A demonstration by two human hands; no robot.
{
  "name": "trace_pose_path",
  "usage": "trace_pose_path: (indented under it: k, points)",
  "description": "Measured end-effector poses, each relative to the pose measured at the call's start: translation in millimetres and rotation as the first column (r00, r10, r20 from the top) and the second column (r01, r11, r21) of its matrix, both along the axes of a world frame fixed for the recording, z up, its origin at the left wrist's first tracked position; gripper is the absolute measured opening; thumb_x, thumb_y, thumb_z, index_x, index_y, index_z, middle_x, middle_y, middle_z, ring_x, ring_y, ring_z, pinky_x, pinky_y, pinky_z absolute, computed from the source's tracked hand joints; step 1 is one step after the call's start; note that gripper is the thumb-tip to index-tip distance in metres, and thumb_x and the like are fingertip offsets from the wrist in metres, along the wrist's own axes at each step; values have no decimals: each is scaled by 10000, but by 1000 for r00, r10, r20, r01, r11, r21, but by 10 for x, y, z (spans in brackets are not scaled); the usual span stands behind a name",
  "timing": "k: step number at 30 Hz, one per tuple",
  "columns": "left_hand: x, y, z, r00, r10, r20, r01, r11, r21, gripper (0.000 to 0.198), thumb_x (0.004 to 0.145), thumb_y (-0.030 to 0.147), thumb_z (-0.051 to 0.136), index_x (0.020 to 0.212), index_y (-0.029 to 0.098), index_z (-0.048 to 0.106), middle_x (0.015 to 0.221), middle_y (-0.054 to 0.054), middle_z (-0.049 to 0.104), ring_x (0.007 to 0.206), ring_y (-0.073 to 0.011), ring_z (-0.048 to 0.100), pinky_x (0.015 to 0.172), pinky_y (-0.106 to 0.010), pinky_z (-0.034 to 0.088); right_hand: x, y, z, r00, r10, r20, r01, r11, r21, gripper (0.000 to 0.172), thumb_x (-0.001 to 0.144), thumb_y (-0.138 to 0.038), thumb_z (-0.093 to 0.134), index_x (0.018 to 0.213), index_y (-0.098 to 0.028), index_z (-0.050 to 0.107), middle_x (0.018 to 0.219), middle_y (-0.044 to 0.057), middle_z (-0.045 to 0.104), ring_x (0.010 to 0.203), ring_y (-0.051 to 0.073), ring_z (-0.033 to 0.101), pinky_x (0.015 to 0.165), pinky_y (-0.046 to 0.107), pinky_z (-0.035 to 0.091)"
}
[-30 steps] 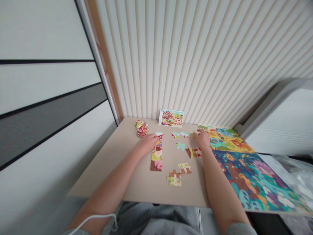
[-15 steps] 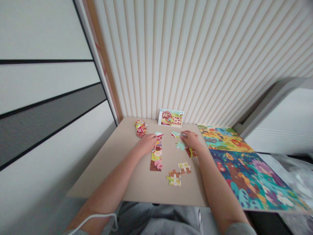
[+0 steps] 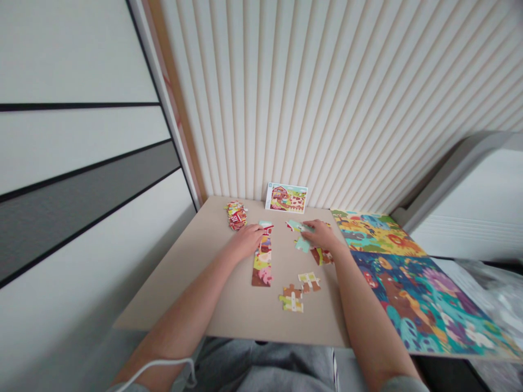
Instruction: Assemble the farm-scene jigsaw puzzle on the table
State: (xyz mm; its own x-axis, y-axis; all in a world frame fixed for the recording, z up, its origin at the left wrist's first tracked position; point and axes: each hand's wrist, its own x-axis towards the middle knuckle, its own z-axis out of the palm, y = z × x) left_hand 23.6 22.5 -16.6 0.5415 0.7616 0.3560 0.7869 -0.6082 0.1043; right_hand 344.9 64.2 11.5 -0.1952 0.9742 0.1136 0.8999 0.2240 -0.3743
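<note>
Jigsaw bits on a beige wooden tabletop (image 3: 175, 283)

Right hand (image 3: 322, 235) is on a pale teal cardboard jigsaw piece (image 3: 303, 246), can't tell if it's gripped; left hand (image 3: 246, 242) lies loose beside a long colourful strip of joined farm pieces (image 3: 261, 267), fingertips touching.

Under the right hand (image 3: 322, 235) lies a pale aqua cardboard jigsaw piece (image 3: 303, 244). Below the left hand (image 3: 246, 242), a narrow strip of joined jigsaw pieces (image 3: 261, 267) runs red, yellow, pink and brown. Right of the grip, a large printed puzzle board (image 3: 408, 283) swirls teal, purple and orange.
</note>
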Motion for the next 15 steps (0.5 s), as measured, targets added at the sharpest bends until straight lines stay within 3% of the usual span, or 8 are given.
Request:
trace_pose_path:
  k: [5,15]
  points:
    - [4,1,1,1000,0,11,0,1000,-22,272,945,141,527,1145,210,698,1187,-81,672,1112,-212,620,1019,-356,458,-43,-42,32,1000,8,-26,-7,1000,13,427,826,-344,693,1238,-237,719,1200,98,707,1123,297,616,954,328,442]
    - [3,-6,10,1000,-2,17,2,1000,-24,265,955,158,518,1143,209,698,1201,-82,669,1122,-212,616,1035,-353,448,-76,23,-58,981,46,187,-60,996,69,232,897,-362,614,989,-270,806,1211,65,700,1075,261,618,964,355,405]
